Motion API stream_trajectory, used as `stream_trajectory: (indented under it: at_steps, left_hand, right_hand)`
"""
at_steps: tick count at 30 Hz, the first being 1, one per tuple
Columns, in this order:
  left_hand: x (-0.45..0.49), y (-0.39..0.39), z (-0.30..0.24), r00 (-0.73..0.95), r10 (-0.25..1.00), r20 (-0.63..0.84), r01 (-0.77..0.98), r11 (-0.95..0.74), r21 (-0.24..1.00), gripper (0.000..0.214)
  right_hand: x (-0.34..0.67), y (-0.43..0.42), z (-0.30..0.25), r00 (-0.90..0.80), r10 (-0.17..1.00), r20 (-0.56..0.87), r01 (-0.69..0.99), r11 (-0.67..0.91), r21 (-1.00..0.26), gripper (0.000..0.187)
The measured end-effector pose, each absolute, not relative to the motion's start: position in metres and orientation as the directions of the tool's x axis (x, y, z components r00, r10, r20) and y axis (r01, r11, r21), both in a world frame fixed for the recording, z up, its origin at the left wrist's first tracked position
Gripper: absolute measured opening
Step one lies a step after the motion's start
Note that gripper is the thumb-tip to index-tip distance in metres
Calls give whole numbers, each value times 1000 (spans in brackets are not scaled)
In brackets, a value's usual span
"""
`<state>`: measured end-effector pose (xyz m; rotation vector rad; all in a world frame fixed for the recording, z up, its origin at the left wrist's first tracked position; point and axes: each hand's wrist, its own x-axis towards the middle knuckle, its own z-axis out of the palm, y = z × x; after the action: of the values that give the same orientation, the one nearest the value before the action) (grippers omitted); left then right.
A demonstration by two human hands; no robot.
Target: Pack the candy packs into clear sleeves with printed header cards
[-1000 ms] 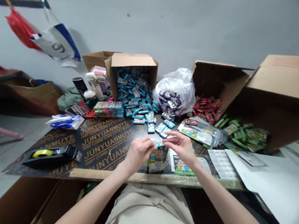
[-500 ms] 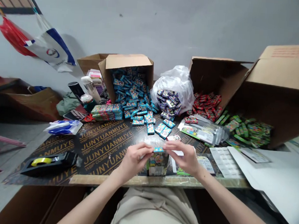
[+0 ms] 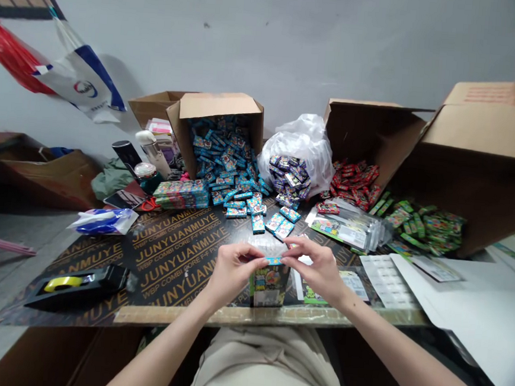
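Basically both hands are on one small blue packet [image 3: 273, 261], left hand [image 3: 236, 270] & right hand [image 3: 319, 266] each pinching an end btwn thumb and fingertips. It's at the top of a printed clear pack [image 3: 268, 292] by the near edge of the table [image 3: 163, 260]; can't tell if they touch. IMO the main risk is uneven release: one pinch goes 1st, packet tilts & jams or drops. Pack could also tip w/ a knuckle bump, b/c it's so near the edge. Loose blue packets [image 3: 285, 229] lie just beyond, so a dropped one cld get mixed in.
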<state>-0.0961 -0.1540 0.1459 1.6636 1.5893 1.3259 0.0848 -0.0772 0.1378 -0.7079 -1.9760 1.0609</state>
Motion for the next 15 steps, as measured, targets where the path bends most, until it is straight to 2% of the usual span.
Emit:
stream_trajectory:
  at_steps: [3,7,13,15]
  left_hand:
    - [-96,-153,150,-115,937,329,530,-222,818,12]
    - [-97,-157,147,25,892,451,605,-373,704,13]
    - [-104,-156,136,86,848,524,641,-449,622,9]
    - [-105,-155,133,111,843,526,676,-452,582,14]
  right_hand:
    - [81,-75,139,-540,793,282,92,389,-917,29]
    - [83,-72,143,-547,798,252,119,372,-920,33]
    - [89,-80,136,-583,697,418,82,562,-823,32]
    - [91,-82,134,-610,669,425,83,587,-805,33]
